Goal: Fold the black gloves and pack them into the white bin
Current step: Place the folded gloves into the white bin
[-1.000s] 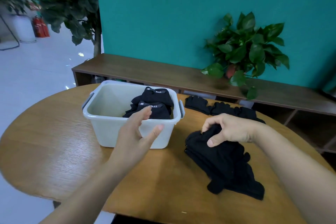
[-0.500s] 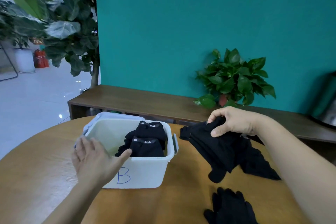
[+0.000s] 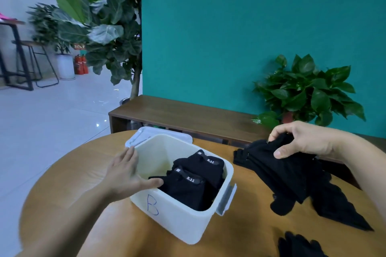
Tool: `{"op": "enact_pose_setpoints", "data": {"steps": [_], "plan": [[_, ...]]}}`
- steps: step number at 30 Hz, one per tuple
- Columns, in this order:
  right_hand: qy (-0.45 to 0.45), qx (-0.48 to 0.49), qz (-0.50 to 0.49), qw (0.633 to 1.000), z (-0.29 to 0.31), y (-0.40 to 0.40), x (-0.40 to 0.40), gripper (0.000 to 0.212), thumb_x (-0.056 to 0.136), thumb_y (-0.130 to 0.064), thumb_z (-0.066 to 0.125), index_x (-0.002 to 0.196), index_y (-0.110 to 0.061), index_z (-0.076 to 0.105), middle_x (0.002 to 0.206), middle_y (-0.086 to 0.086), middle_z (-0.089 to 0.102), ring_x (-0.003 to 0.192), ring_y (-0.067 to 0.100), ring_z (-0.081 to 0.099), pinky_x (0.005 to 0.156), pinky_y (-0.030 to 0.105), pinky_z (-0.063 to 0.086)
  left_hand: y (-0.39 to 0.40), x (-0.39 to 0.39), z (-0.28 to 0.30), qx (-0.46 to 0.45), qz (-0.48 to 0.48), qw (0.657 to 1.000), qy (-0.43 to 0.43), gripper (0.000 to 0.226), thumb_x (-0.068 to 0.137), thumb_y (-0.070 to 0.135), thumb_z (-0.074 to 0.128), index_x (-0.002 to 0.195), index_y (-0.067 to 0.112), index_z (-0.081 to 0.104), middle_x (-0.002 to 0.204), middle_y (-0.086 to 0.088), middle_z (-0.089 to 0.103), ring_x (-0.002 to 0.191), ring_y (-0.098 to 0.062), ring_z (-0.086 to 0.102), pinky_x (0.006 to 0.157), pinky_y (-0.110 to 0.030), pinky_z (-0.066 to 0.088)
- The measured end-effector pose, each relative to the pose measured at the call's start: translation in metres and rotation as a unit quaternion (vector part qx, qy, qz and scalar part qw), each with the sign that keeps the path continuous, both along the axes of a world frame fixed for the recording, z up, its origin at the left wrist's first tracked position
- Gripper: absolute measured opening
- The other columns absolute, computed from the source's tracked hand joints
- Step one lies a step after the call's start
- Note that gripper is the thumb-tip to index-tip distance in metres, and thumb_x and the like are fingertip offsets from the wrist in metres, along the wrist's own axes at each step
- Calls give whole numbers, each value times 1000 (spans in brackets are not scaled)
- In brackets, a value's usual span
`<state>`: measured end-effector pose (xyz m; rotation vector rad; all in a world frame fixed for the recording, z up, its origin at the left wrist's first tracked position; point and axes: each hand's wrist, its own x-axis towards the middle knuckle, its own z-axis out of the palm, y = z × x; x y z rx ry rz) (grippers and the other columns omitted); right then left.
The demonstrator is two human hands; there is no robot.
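While flat-fingered on the smooth white bin (image 3: pixel 179 221), left hand (image 3: pixel 123 175); right hand (image 3: pixel 300 142) pinching limp black gloves (image 3: pixel 286 175).

The right hand (image 3: pixel 300 142) covers the top of the black bundle (image 3: pixel 290 175) it grips, so how many gloves hang there is anyone's guess. The bottom edge slices off another glove (image 3: pixel 298 245); only its fingers show. In the white bin (image 3: pixel 177 221), the folded gloves (image 3: pixel 192 181) bury the floor on the right, and the near wall hides their lower halves. The left hand (image 3: pixel 125 175) blurs at the fingertips. The sign (image 3: pixel 79 46) among the far leaves is too smeared to read.
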<state>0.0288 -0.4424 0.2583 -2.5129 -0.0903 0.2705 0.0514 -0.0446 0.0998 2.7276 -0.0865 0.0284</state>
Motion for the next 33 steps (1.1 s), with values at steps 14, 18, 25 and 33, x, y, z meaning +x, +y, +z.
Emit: {"op": "enact_pose_setpoints", "data": {"steps": [14,18,25,33], "plan": [[-24,-58,46,997,38,56,64,22,73,-10,81,91,-16,70,82,12,72,67,25,67,56,31,49,34,2,-13,-138,-57,988,-35,138,43,96,50,156,25,13,161,9,4,146,-9,6,116,-29,15],[-57,-89,89,990,56,105,90,23,74,-9,81,92,-17,69,81,9,70,63,17,64,57,29,48,45,-5,-27,-183,-79,977,-72,125,46,93,57,149,48,1,153,23,5,140,4,6,116,-25,16],[-76,-123,177,974,79,206,122,24,76,-8,79,94,-18,66,82,5,67,62,14,61,52,19,48,58,-13,-38,-140,-79,985,-65,134,51,95,47,154,33,-12,157,23,-12,145,-2,-4,121,-33,10],[-86,-191,306,929,62,299,139,27,74,-10,82,89,-25,64,83,-3,67,72,16,62,66,28,53,66,-11,-36,-108,-84,990,-24,138,48,95,44,153,31,-17,156,22,-21,144,-2,-14,118,-28,-1]]}}
